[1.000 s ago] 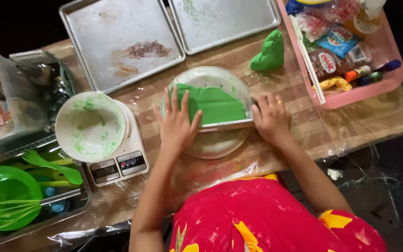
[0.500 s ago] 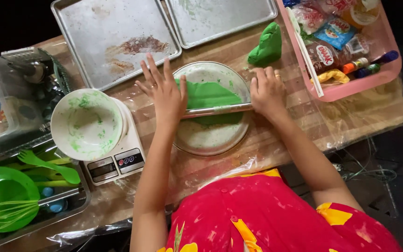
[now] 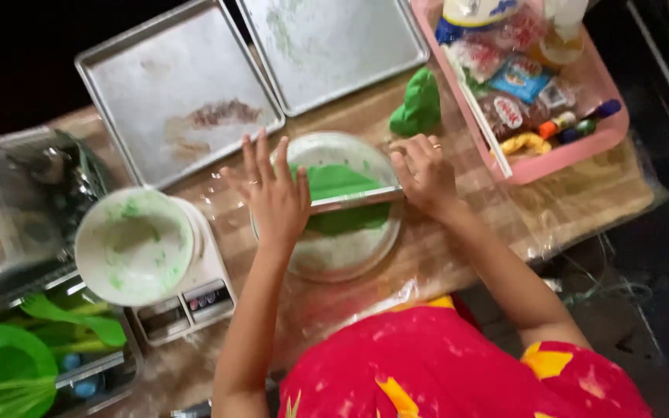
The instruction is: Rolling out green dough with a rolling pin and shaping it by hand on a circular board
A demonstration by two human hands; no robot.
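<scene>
A flat sheet of green dough (image 3: 340, 197) lies on a round white plate (image 3: 342, 251) in the middle of the plastic-covered table. A thin metal rolling pin (image 3: 354, 200) lies across the dough. My left hand (image 3: 272, 193) presses flat on the pin's left end, fingers spread. My right hand (image 3: 425, 172) rests on its right end, fingers curled a little. A lump of green dough (image 3: 417, 105) sits just beyond my right hand.
Two metal baking trays (image 3: 176, 89) (image 3: 331, 42) lie at the back. A pink tray (image 3: 574, 151) with packets and small bottles stands at right. A white bowl smeared green (image 3: 133, 246) sits on a kitchen scale (image 3: 191, 298) at left. Green utensils and a green bowl (image 3: 1, 368) lie lower left.
Both hands have pushed the rolling pin away from me and back over the dough. The camera has moved closer and shifted.
</scene>
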